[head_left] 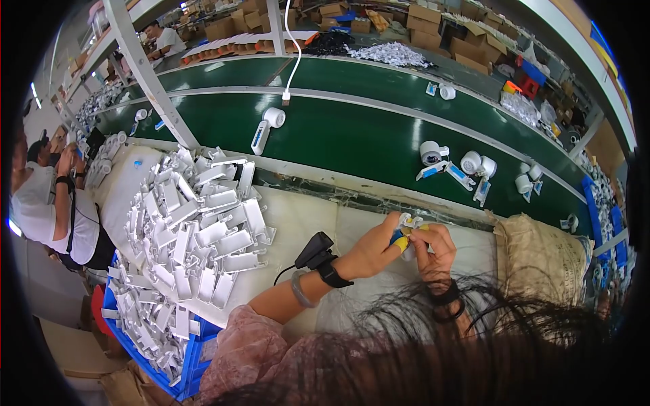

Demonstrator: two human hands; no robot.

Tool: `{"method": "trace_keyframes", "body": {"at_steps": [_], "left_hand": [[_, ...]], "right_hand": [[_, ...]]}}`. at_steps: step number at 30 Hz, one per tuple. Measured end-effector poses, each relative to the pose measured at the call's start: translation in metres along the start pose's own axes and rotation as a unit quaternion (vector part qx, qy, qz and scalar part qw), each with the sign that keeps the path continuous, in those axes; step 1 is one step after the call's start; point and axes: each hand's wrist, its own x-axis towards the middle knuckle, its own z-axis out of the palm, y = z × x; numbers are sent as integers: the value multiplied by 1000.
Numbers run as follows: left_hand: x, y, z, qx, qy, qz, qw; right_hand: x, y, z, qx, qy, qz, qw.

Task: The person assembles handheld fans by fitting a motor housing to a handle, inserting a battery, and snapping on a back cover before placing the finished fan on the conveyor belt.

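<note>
My left hand [372,247] and my right hand [437,249] meet above the pale table, both closed on a small white plastic part [409,220]. Bits of yellow and blue show between the fingers and thumbs; I cannot make out whether these belong to the part or cover the fingertips. To the left of my left forearm lies a big heap of white plastic housings [203,216], long and trough-shaped. More such housings fill a blue crate [193,365] below the table's left edge.
A green conveyor belt [338,135] runs beyond the table, carrying white round-headed units [273,118]. A brown sack [542,254] stands at the right. A white cable [296,54] hangs down. One co-worker [74,223] is at the left, another [166,42] far back.
</note>
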Motion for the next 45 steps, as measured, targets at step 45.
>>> {"method": "trace_keyframes", "body": {"at_steps": [45], "left_hand": [[0, -7, 8, 76, 54, -6, 996]], "right_hand": [[12, -7, -3, -62, -47, -104, 992]]}}
